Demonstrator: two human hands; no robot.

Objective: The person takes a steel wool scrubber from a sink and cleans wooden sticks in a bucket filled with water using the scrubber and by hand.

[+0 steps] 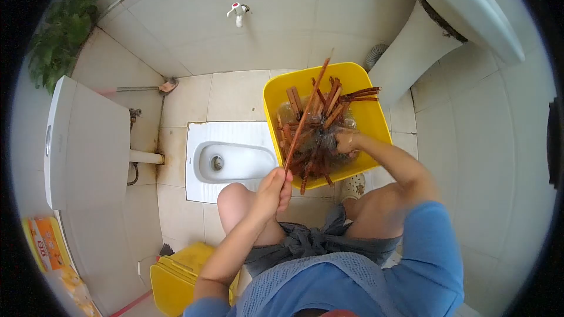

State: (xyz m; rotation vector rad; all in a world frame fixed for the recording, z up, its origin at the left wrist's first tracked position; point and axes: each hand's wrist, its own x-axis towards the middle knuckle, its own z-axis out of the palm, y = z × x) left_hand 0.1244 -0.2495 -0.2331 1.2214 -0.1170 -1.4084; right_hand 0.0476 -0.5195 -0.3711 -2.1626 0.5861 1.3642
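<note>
My left hand (pixel 274 192) is closed around the lower end of a long, thin reddish-brown stick (pixel 305 114). The stick slants up and away over the left part of a yellow bin (pixel 352 71). Inside the bin is a tangle of brown sticks (pixel 335 97) in bundles and loose pieces, with clear, crumpled plastic-like material among them. My right hand (pixel 348 141) reaches into the bin from the right, its fingers curled down among the sticks. Its fingertips are partly hidden, so what it grips is unclear.
A white squat toilet (pixel 235 161) is set in the tiled floor left of the bin. Behind stands a white pedestal basin (pixel 405 53). A wall tap (pixel 238 14), a white cabinet (pixel 88 147), a plant (pixel 64 32) and a second yellow bin (pixel 176 279) surround the spot.
</note>
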